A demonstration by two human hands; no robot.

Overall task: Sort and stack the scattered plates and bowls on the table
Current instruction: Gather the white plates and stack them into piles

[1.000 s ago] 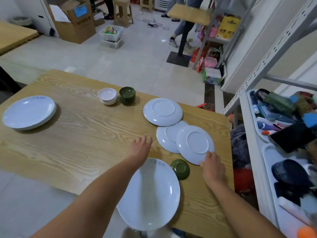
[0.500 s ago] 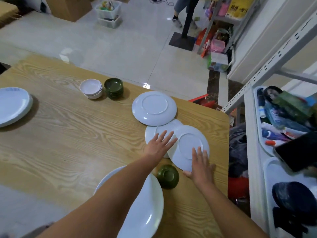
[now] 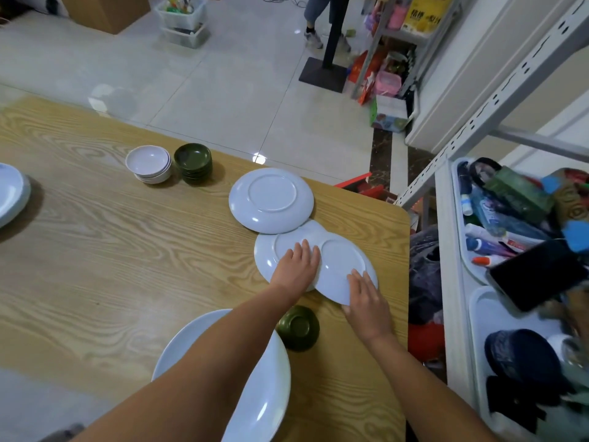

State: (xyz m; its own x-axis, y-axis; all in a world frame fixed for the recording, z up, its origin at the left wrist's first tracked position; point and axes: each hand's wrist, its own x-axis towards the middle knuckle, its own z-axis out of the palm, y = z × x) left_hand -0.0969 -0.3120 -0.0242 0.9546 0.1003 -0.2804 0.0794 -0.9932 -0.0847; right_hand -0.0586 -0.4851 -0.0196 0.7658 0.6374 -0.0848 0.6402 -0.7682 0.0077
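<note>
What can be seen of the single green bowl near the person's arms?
The green bowl is small, round, dark olive and glossy, like plastic. It lies upside down on the wooden table, foot ring up, between the left forearm and the right hand. Neither that hand nor the left hand touches it. Its left edge meets or nearly meets the large white plate.

This looks like a cluttered workroom or storeroom rather than a home. A slotted metal rack holds white trays of mixed toiletries, and a cardboard box and clear plastic bins stand on the pale tiled floor beyond the wooden table.
</note>
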